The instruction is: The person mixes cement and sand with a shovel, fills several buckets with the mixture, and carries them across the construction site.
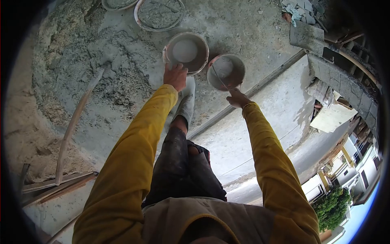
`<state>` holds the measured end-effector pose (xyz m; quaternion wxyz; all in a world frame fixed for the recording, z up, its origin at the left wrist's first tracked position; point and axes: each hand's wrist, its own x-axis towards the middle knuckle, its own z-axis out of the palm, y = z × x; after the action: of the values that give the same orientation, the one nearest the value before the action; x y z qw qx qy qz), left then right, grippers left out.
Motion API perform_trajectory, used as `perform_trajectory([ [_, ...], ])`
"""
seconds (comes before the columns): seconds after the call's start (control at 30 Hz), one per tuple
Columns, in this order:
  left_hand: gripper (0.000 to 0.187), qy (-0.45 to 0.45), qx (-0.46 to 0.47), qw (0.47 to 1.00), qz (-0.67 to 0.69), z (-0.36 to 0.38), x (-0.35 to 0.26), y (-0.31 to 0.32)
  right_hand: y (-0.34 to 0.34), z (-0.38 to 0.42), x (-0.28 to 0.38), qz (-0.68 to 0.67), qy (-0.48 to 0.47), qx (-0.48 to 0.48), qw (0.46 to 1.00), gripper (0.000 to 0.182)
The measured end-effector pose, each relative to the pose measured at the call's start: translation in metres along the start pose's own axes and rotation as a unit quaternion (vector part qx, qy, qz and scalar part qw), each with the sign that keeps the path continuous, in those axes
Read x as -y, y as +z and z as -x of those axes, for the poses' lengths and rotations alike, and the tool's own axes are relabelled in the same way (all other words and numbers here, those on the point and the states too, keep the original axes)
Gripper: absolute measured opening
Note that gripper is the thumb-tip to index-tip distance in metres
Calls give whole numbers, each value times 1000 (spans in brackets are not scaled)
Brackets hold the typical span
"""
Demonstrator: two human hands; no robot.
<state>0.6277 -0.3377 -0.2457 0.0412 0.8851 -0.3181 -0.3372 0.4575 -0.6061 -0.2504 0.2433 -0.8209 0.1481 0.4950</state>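
Observation:
My left hand (175,76) is closed on the near rim of a round bucket (198,61), whose inside is coated grey. To its right, a second, smaller-looking bucket (237,73) has a thin wire handle across its opening. My right hand (237,98) is closed around that handle at the bucket's near side. Both buckets look empty but for grey residue on the bottom. My booted foot (187,101) stands just below the left bucket.
Wet grey mortar (118,77) spreads over the ground at left, with a long wooden handle (75,122) sticking out. Two containers of mortar (159,14) stand at the top. A low concrete edge (252,91) runs diagonally at right, with rubble (302,12) beyond.

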Motion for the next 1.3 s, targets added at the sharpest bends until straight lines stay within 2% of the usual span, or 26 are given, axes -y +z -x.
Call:
perform_trajectory([
  [0.03, 36, 5, -8, 1000, -2, 14, -4, 6, -15, 23, 29, -10, 55, 114, 992, 70],
  [0.1, 54, -17, -2, 996, -92, 53, -8, 16, 11, 55, 47, -15, 57, 104, 993, 69],
  [0.17, 58, -10, 101, 993, -66, 96, -4, 16, 45, 91, 61, -110, 6, 93, 990, 64],
  [0.23, 57, -36, 183, 982, 4, 145, 11, 38, 74, 135, 86, -169, -50, 99, 979, 61],
  [0.33, 54, -133, 244, 942, 187, 235, 35, 47, 141, 194, 122, -197, -34, 143, 969, 61],
  [0.37, 52, -120, 217, 930, 273, 271, 55, 88, 162, 200, 132, -264, -29, 261, 928, 69],
  [0.4, 52, -147, 185, 915, 329, 314, 67, 119, 238, 199, 121, -273, -119, 195, 934, 83],
  [0.43, 52, -40, 250, 894, 371, 348, 95, 160, 242, 217, 139, -275, -81, 159, 945, 85],
  [0.47, 48, 9, 286, 898, 336, 381, 91, 139, 243, 234, 156, -277, -42, 122, 952, 88],
  [0.5, 45, -115, 282, 805, 510, 424, 85, 125, 240, 245, 166, -277, -48, 111, 953, 88],
  [0.53, 43, -235, 265, 664, 659, 468, 82, 119, 236, 256, 171, -228, -73, 124, 963, 89],
  [0.57, 43, -236, 259, 667, 658, 492, 91, 121, 230, 272, 180, -177, -98, 140, 969, 90],
  [0.7, 47, -235, 95, 613, 748, 572, 107, 142, 194, 336, 229, -32, -122, 223, 967, 90],
  [0.8, 50, -221, -36, 556, 801, 621, 117, 169, 227, 321, 234, 15, -166, 228, 959, 90],
  [0.83, 51, -216, -77, 534, 814, 632, 127, 176, 189, 350, 272, -4, -103, 241, 965, 89],
  [0.87, 51, -212, -88, 533, 814, 637, 130, 159, 192, 344, 277, 4, -110, 236, 966, 89],
  [0.93, 56, -226, -76, 609, 756, 644, 126, 90, 201, 327, 282, 31, -136, 218, 966, 86],
  [0.97, 56, -223, -85, 611, 755, 648, 129, 78, 192, 332, 293, -27, -147, 214, 965, 88],
  [1.03, 58, -277, -41, 448, 849, 652, 143, 63, 189, 317, 296, -63, -176, 180, 966, 81],
  [1.07, 58, -272, -42, 453, 848, 653, 156, 64, 187, 313, 300, -103, -199, 153, 962, 74],
  [1.13, 61, -279, 47, 534, 796, 658, 188, 80, 179, 310, 308, -173, -116, 81, 975, 51],
  [1.17, 62, -259, 7, 657, 708, 646, 237, 154, 188, 297, 304, -186, -95, -21, 978, 43],
  [1.2, 62, -258, 11, 658, 707, 657, 230, 101, 205, 276, 293, -194, -69, -117, 971, 36],
  [1.23, 66, -391, 74, 547, 736, 656, 212, 20, 222, 254, 279, -219, -49, -154, 962, 32],
  [1.27, 72, -397, 53, 591, 700, 654, 235, 23, 235, 242, 272, -241, -32, -188, 952, 30],
  [1.3, 81, -331, 41, 617, 713, 654, 253, 7, 238, 245, 281, -255, -46, -182, 949, 27],
])
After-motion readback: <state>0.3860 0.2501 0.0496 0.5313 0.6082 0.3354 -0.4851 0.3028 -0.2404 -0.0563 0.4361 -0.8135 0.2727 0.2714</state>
